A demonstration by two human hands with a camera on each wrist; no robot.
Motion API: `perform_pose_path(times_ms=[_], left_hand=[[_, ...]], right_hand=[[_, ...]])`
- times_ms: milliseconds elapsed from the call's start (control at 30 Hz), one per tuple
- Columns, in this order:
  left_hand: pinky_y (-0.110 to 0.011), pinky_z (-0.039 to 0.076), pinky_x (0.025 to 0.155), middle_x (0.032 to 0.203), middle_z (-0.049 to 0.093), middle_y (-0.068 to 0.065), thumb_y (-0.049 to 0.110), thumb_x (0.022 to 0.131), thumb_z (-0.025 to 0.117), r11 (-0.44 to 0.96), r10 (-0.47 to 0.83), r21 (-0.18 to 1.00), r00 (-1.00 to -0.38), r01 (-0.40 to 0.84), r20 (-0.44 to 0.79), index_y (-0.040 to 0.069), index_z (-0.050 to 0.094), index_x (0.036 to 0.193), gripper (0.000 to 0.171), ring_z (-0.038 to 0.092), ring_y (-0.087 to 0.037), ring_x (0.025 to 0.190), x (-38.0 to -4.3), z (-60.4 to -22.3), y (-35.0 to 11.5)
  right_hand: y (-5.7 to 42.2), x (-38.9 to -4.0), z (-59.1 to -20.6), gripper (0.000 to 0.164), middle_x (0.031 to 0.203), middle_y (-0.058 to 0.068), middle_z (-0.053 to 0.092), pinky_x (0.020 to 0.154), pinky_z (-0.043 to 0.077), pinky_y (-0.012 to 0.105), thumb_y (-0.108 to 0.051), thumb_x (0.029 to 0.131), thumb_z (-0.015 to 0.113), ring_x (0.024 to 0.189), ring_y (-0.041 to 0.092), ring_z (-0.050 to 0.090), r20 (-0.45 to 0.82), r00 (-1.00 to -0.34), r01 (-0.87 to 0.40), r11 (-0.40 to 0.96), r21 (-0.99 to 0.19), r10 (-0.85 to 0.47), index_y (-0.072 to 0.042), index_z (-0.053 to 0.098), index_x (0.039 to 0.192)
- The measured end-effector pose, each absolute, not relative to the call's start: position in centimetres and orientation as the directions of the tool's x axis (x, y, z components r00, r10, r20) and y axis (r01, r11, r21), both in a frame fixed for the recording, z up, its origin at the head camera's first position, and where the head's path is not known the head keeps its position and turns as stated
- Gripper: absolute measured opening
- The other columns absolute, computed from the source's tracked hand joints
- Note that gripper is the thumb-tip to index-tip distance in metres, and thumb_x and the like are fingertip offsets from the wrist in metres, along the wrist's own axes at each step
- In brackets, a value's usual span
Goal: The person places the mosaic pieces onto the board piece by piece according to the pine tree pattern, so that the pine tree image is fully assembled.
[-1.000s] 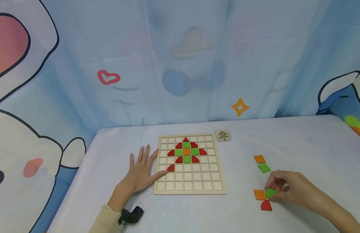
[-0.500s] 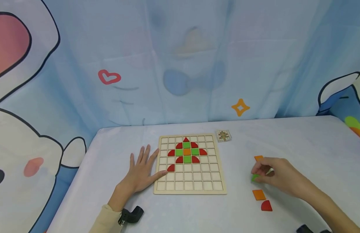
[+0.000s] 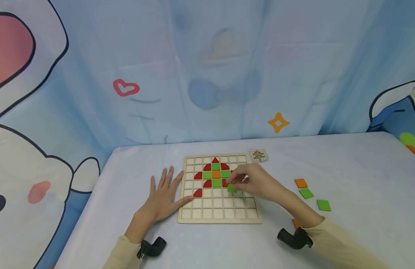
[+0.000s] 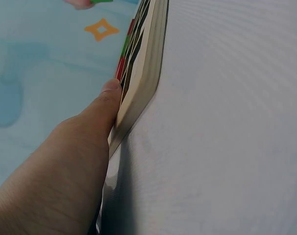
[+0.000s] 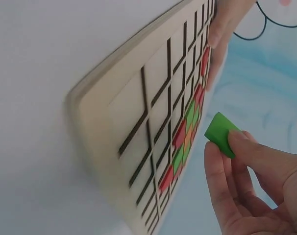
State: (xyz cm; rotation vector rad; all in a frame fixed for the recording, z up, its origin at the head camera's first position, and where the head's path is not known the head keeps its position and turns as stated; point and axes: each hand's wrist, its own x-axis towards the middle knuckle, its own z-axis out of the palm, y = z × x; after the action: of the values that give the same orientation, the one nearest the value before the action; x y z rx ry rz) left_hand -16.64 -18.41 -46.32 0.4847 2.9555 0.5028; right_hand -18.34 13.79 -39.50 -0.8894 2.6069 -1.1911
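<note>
A wooden grid board [image 3: 221, 220] lies on the table, with red, green and orange tiles set in its upper and middle cells. My left hand [image 3: 164, 200] is spread along the board's left side, its thumb [image 4: 109, 90] resting on the edge beside a red quarter-round tile [image 3: 197, 193]. Between thumb and fingers, my right hand [image 3: 258, 182] pinches a green square tile [image 5: 221, 133] above the board, right of the green tile [image 3: 216, 183] in the middle column. The right hand hides some cells on that side.
Two loose green tiles [image 3: 324, 205] and an orange tile [image 3: 300, 183] lie on the table to the right. Another orange tile [image 3: 296, 223] is partly behind the right forearm. A small pattern card [image 3: 259, 155] sits by the board's top right corner.
My right hand has moved left from the loose tiles to above the board, carrying a green tile. A green tile now lies farther right on the table. The left hand stays put.
</note>
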Motion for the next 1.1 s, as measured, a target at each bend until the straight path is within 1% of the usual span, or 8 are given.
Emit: perform_pose_path(times_ms=[167,333,500,733,933,1100], left_hand=[[-0.075,-0.002,0.119,0.174,0.008,-0.020,0.064,0.099,0.056,0.896,0.326,0.336,-0.944,0.292,-0.049,0.017,0.024,0.168,0.090,0.000,-0.042,0.160,-16.7,-46.2,-18.4],[-0.075,-0.003,0.119,0.174,0.007,-0.020,0.064,0.099,0.057,0.897,0.328,0.332,-0.943,0.293,-0.054,0.018,0.022,0.169,0.091,-0.001,-0.042,0.160,-16.7,-46.3,-18.6],[-0.073,-0.006,0.120,0.175,0.003,-0.018,0.067,0.099,0.055,0.899,0.326,0.331,-0.942,0.285,-0.074,0.020,0.018,0.170,0.093,-0.004,-0.039,0.161,-16.8,-46.4,-18.5],[-0.075,-0.001,0.119,0.174,0.009,-0.021,0.065,0.099,0.056,0.897,0.329,0.328,-0.943,0.295,-0.049,0.017,0.024,0.168,0.090,0.001,-0.043,0.160,-16.8,-46.5,-18.4],[-0.075,-0.002,0.119,0.174,0.008,-0.021,0.064,0.099,0.056,0.894,0.335,0.332,-0.941,0.301,-0.050,0.016,0.023,0.169,0.090,0.001,-0.043,0.160,-16.8,-46.3,-18.4],[-0.074,-0.004,0.119,0.174,0.005,-0.020,0.065,0.099,0.055,0.897,0.333,0.329,-0.941,0.297,-0.060,0.017,0.020,0.169,0.092,-0.001,-0.042,0.160,-16.7,-46.3,-18.5]], right_hand=[[10.5,-19.4,-40.3,0.011,0.090,0.000,0.074,0.072,0.057,0.024,0.004,0.086,0.082,0.080,0.010,0.064,0.133,-0.782,-0.496,0.477,-0.726,-0.609,-0.004,0.080,0.093],[8.1,-19.9,-41.3,0.011,0.089,0.005,0.076,0.071,0.055,0.022,0.007,0.088,0.079,0.077,0.007,0.064,0.110,-0.763,-0.487,0.454,-0.746,-0.637,-0.001,0.080,0.094],[7.1,-19.9,-42.0,0.011,0.086,0.002,0.076,0.070,0.055,0.021,0.008,0.088,0.078,0.074,0.005,0.063,0.083,-0.774,-0.467,0.478,-0.744,-0.627,-0.001,0.081,0.093],[6.8,-19.9,-42.1,0.011,0.087,0.005,0.077,0.070,0.056,0.021,0.008,0.087,0.080,0.075,0.008,0.066,0.070,-0.781,-0.459,0.495,-0.738,-0.620,0.000,0.081,0.094],[6.3,-19.8,-41.8,0.012,0.087,0.004,0.077,0.069,0.056,0.021,0.007,0.085,0.082,0.076,0.008,0.066,0.039,-0.801,-0.438,0.541,-0.717,-0.597,0.000,0.083,0.095],[5.9,-19.5,-41.6,0.013,0.087,0.005,0.078,0.069,0.057,0.022,0.008,0.083,0.083,0.077,0.009,0.067,0.038,-0.808,-0.432,0.548,-0.716,-0.588,0.001,0.082,0.095]])
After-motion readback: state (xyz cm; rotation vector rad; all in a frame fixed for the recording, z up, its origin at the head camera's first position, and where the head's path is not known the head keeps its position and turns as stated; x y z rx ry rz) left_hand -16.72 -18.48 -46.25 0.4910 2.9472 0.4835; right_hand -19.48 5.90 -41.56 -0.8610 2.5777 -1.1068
